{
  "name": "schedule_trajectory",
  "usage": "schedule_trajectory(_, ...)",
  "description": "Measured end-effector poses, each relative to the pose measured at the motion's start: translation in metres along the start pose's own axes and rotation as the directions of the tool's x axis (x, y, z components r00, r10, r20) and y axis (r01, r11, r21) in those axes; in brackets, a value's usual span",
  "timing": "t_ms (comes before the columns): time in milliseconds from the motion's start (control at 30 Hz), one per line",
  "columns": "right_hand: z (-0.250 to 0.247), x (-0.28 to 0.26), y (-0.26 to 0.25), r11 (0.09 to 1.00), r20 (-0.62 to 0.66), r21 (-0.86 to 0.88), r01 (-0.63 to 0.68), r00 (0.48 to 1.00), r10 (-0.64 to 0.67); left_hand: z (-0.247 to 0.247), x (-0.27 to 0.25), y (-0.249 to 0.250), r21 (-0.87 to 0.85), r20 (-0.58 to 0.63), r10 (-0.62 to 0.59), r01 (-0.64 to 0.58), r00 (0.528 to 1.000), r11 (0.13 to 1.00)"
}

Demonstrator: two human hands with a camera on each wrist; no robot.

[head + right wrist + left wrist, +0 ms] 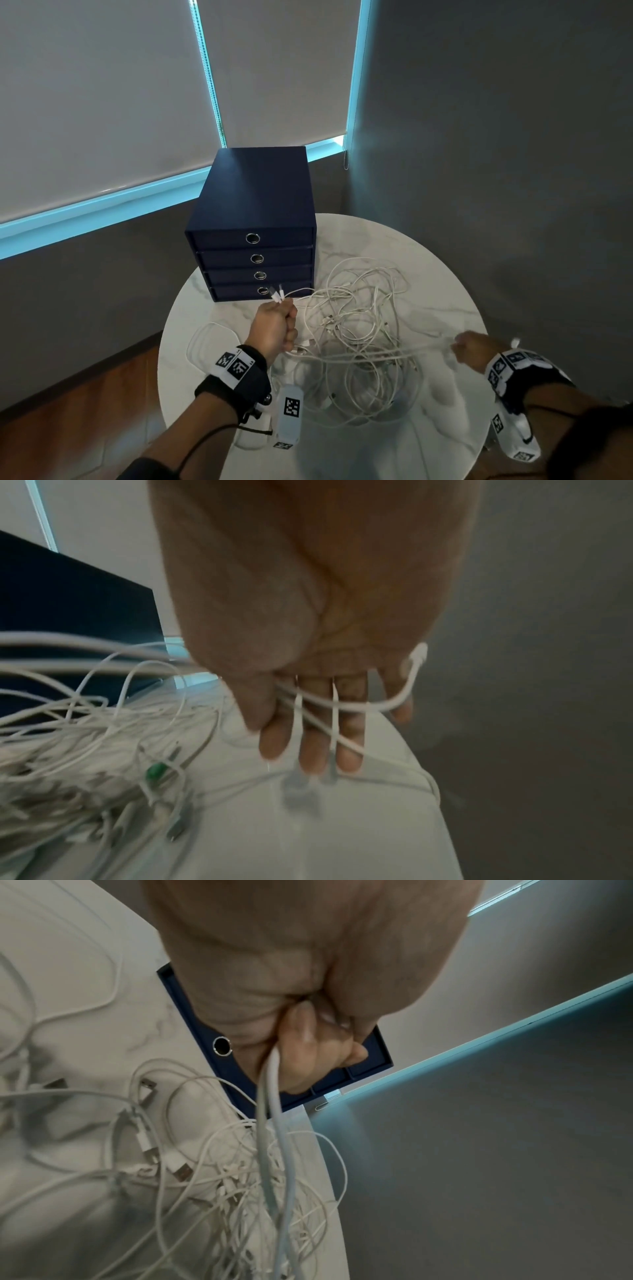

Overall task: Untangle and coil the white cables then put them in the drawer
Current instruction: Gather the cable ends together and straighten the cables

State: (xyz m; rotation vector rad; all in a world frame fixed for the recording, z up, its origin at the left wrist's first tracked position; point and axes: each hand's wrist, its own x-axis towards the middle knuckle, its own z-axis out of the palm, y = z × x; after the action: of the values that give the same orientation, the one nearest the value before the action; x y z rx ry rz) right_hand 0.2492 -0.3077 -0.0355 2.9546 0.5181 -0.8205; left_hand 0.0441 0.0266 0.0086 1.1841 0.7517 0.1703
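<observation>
I hold my left hand (274, 325) over the table (442, 260), just in front of the drawer unit (253, 219). Its fingers are curled into a fist round two white cable ends; the two plugs (276, 294) stick out past the knuckles toward the lowest drawer. In the left wrist view the gripped strands (270, 1096) run from the fist down into the tangle.

My right hand (471, 349) is near the table's right edge. In the right wrist view its fingers (311, 750) are straight and slightly spread, pointing down, with a white strand (394, 704) looped across them and a plug end beside the little finger. The thumb lies against the strands at the forefinger side; I cannot tell whether it pinches them. This view is blurred.

A taut run of cable (376, 354) spans between the two hands. The cables (359, 318) lie in a loose tangle at the table's centre, between the hands and to the right of the drawer unit. One separate loop (205, 337) lies at the left edge, beside my left wrist.

The drawer unit stands at the far left edge of the table. All four drawers are closed.
</observation>
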Motion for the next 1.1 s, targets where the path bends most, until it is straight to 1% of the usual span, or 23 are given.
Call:
schedule_trajectory(67, 0.014, 0.0, -0.007, 0.998, 0.15, 0.021, 0.051, 0.987, -0.054, -0.003, 0.002, -0.008, 0.02, -0.015, -0.029, 0.03, 0.999, 0.999)
schedule_trajectory(133, 0.016, 0.001, -0.016, 0.998, 0.236, -0.003, 0.067, 0.97, -0.065, -0.006, 0.002, -0.016, 0.041, -0.024, -0.049, 0.05, 0.999, 0.998)
schedule_trajectory(167, 0.014, 0.003, -0.019, 0.998, 0.249, 0.006, 0.057, 0.967, -0.057, -0.006, 0.002, -0.019, 0.055, -0.031, -0.053, 0.054, 0.998, 0.997)
schedule_trajectory(233, 0.007, 0.007, -0.027, 0.997, 0.217, 0.049, 0.067, 0.973, -0.076, -0.007, 0.002, -0.024, 0.078, -0.044, -0.052, 0.056, 0.998, 0.995)
schedule_trajectory(267, 0.004, 0.011, -0.03, 0.994, 0.174, 0.074, 0.081, 0.98, -0.092, -0.007, 0.003, -0.025, 0.081, -0.049, -0.052, 0.056, 0.997, 0.995)
schedule_trajectory(333, -0.003, 0.016, -0.039, 0.986, 0.026, 0.138, 0.095, 0.995, -0.099, -0.006, 0.003, -0.025, 0.075, -0.056, -0.052, 0.056, 0.997, 0.996)
schedule_trajectory(400, -0.007, 0.019, -0.05, 0.971, -0.133, 0.208, 0.119, 0.987, -0.092, -0.004, 0.004, -0.025, 0.071, -0.058, -0.048, 0.052, 0.997, 0.996)
schedule_trajectory(433, -0.005, 0.023, -0.054, 0.971, -0.162, 0.211, 0.112, 0.984, -0.078, -0.003, 0.005, -0.025, 0.073, -0.057, -0.045, 0.049, 0.997, 0.996)
schedule_trajectory(467, 0.0, 0.028, -0.056, 0.973, -0.155, 0.206, 0.106, 0.985, -0.075, -0.002, 0.005, -0.025, 0.075, -0.056, -0.04, 0.044, 0.998, 0.996)
schedule_trajectory(567, 0.022, 0.035, -0.061, 0.994, -0.01, 0.102, 0.032, 0.999, -0.031, 0.002, 0.005, -0.023, 0.069, -0.04, -0.017, 0.02, 0.999, 0.997)
schedule_trajectory(633, 0.035, 0.038, -0.061, 0.999, 0.025, 0.044, 0.029, 0.999, -0.03, 0.006, 0.004, -0.022, 0.064, -0.026, -0.008, 0.01, 1.0, 0.998)
schedule_trajectory(700, 0.046, 0.042, -0.063, 0.999, -0.032, 0.008, 0.041, 0.999, -0.041, 0.01, 0.004, -0.022, 0.062, -0.007, -0.008, 0.008, 1.0, 0.998)
schedule_trajectory(733, 0.049, 0.044, -0.065, 0.998, -0.071, 0.017, 0.053, 0.996, -0.051, 0.012, 0.004, -0.023, 0.058, 0.004, -0.005, 0.005, 1.0, 0.998)
schedule_trajectory(800, 0.05, 0.042, -0.074, 0.995, -0.155, 0.08, 0.06, 0.987, -0.047, 0.016, 0.004, -0.025, 0.046, 0.029, -0.004, 0.003, 1.0, 0.999)
schedule_trajectory(867, 0.039, 0.036, -0.083, 0.989, -0.24, 0.136, 0.054, 0.971, -0.02, 0.02, 0.005, -0.026, 0.034, 0.058, 0.011, -0.013, 0.998, 0.999)
schedule_trajectory(900, 0.029, 0.033, -0.088, 0.974, -0.272, 0.213, 0.076, 0.962, -0.016, 0.021, 0.005, -0.026, 0.029, 0.077, 0.031, -0.034, 0.997, 0.999)
schedule_trajectory(933, 0.018, 0.03, -0.093, 0.944, -0.317, 0.3, 0.138, 0.948, -0.037, 0.024, 0.004, -0.024, 0.02, 0.101, 0.064, -0.066, 0.993, 0.998)
schedule_trajectory(1000, -0.009, 0.018, -0.107, 0.838, -0.422, 0.457, 0.298, 0.902, -0.09, 0.031, 0.002, -0.017, -0.001, 0.145, 0.16, -0.161, 0.977, 0.987)
schedule_trajectory(1033, -0.024, 0.009, -0.118, 0.764, -0.455, 0.523, 0.378, 0.882, -0.125, 0.036, 0.001, -0.011, 0.001, 0.153, 0.216, -0.219, 0.964, 0.976)
schedule_trajectory(1100, -0.049, -0.01, -0.139, 0.561, -0.456, 0.671, 0.484, 0.867, -0.203, 0.046, -0.002, 0.003, 0.034, 0.159, 0.318, -0.328, 0.934, 0.944)
